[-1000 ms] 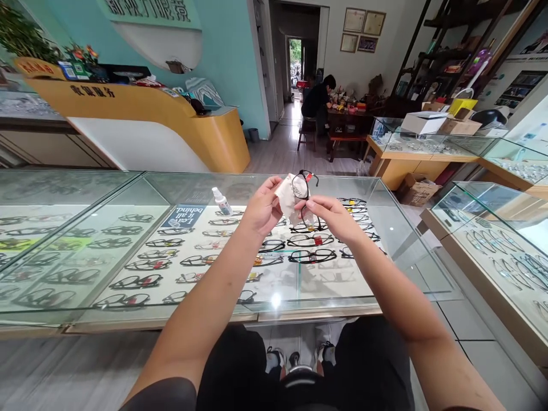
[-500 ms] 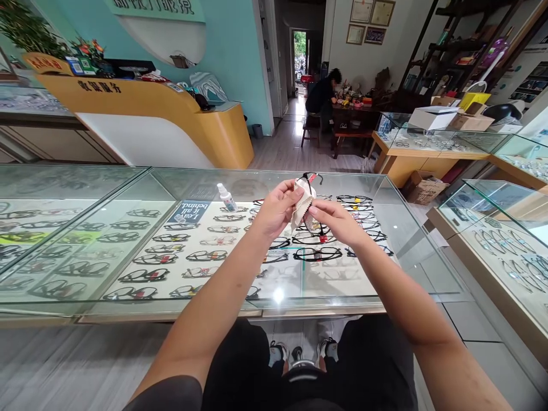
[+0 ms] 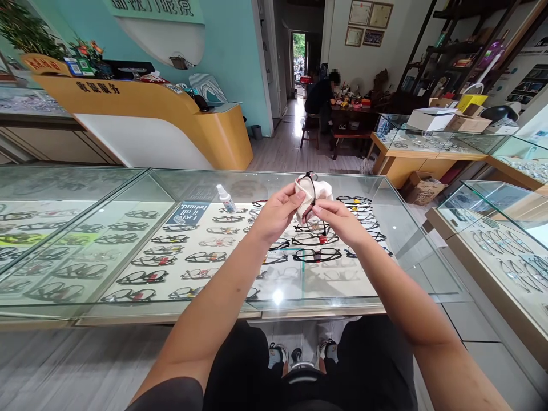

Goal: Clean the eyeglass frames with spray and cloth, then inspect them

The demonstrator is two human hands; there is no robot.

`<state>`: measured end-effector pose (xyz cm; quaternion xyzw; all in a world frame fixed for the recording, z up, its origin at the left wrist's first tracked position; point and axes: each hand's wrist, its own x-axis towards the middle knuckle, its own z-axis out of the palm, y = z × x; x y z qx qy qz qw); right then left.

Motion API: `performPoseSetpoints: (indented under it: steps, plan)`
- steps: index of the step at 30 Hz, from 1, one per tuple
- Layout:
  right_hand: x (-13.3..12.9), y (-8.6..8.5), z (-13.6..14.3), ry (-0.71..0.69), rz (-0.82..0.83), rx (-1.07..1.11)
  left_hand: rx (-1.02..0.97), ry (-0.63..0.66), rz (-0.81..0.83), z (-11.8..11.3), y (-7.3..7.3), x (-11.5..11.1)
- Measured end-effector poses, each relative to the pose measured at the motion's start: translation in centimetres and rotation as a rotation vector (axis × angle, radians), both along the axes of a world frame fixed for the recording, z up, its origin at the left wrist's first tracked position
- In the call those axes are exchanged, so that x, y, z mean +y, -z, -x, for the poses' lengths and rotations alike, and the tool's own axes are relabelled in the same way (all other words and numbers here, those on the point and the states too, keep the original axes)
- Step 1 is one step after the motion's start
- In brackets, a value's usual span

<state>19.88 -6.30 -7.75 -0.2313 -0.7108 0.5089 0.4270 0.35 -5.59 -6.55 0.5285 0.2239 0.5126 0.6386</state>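
Above the glass display case, my left hand (image 3: 283, 210) is closed on a pale cleaning cloth (image 3: 324, 190), with its thumb pressed on the fabric. The cloth is wrapped about a dark-framed pair of glasses (image 3: 314, 185), and part of the frame shows in front of it. My right hand (image 3: 336, 218) pinches the lower edge of the glasses with thumb and forefinger. How the lenses sit under the cloth is hidden. To the left of my hands, a small white spray bottle (image 3: 226, 198) stands on the glass top.
Rows of spectacle frames (image 3: 208, 257) lie inside the glass case (image 3: 171, 308) under my arms. More display cases (image 3: 505, 240) stand to the right, some bearing boxes (image 3: 432, 119). A person (image 3: 321, 97) sits at a table in the back. An orange counter (image 3: 226, 134) is at the left.
The cloth has spread out to the right behind the glasses, and the glasses have turned in my hands. Both hands stay in nearly the same place.
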Motion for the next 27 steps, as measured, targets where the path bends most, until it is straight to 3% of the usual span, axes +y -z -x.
performPoseSetpoints:
  steps: [4, 14, 23, 27]
  plan:
    - [-0.5, -0.5, 0.2, 0.023, -0.040, -0.072, -0.003, -0.033, 0.007, 0.0, 0.0, 0.1]
    - [-0.9, -0.6, 0.4, 0.002, 0.086, -0.034, 0.025, 0.030, -0.002, 0.1, -0.2, -0.6]
    - [-0.5, 0.4, 0.5, 0.012, 0.079, -0.061, 0.012, -0.093, 0.019, -0.7, 0.3, -0.3]
    - [-0.3, 0.2, 0.2, 0.008, 0.064, -0.027, 0.069, 0.000, -0.023, 0.7, 0.1, 0.4]
